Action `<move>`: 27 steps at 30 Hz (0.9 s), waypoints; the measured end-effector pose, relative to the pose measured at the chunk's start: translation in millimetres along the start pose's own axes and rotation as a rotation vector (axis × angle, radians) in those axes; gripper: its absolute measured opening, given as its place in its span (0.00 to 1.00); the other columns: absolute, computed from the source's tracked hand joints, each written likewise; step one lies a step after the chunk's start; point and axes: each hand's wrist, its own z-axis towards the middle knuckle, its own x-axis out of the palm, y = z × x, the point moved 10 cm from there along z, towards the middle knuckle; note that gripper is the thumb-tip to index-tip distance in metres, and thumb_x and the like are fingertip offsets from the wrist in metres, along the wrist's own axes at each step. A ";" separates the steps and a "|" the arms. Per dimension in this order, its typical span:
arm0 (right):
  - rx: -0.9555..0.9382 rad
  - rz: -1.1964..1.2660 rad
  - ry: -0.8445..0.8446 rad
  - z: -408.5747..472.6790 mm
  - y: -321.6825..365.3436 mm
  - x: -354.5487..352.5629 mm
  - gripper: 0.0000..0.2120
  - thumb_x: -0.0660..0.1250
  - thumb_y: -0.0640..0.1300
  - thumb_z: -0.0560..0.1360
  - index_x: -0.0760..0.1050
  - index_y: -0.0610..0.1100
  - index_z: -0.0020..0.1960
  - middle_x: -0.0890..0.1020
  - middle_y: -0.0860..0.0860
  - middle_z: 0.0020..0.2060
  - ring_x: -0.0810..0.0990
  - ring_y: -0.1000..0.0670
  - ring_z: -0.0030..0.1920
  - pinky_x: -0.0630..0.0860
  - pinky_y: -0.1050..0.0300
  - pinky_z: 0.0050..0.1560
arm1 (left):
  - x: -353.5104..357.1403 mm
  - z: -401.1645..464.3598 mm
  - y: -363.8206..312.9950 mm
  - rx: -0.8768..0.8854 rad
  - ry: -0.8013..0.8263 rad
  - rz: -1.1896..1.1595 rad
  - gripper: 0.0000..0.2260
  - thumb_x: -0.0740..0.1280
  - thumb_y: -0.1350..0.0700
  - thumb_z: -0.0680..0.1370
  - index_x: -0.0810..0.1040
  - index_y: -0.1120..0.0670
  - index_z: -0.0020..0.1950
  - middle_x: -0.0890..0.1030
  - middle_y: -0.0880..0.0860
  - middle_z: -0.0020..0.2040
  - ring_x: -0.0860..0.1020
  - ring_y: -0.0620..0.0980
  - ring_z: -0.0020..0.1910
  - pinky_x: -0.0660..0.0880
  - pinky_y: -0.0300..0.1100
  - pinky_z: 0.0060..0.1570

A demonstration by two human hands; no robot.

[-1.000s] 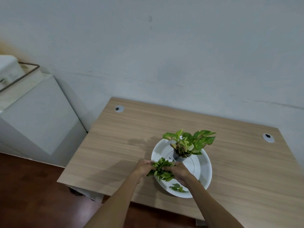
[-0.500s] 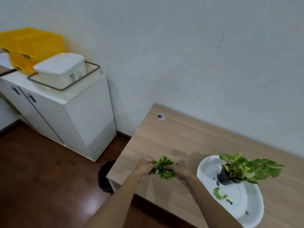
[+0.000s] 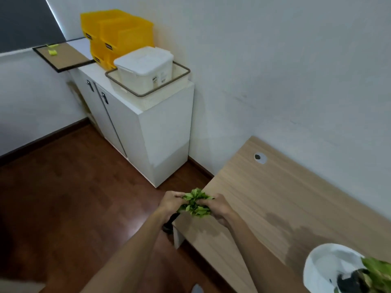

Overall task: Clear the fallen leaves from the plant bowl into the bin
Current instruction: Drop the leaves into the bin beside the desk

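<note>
Since half second ago, leaf bundle (image 3: 195, 205) carried from mid-table to table (image 3: 275, 208) corner; I keep left hand (image 3: 170, 203) and right hand (image 3: 220, 206) clamped round it so nothing drops before dark bin (image 3: 169, 224) below corner.

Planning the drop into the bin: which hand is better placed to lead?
Probably the left hand: it grips the leaves out past the desk corner, above the dark object below; the right hand is over the desktop.
</note>
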 end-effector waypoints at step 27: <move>0.136 -0.966 0.297 332.8 -79.6 148.0 0.05 0.71 0.41 0.74 0.79 0.40 0.41 0.82 0.41 0.43 0.83 0.43 0.46 0.78 0.54 0.41 | -74.7 276.3 188.3 -0.310 -0.239 -0.219 0.09 0.69 0.64 0.75 0.86 0.58 0.52 0.85 0.56 0.47 0.83 0.55 0.46 0.81 0.44 0.47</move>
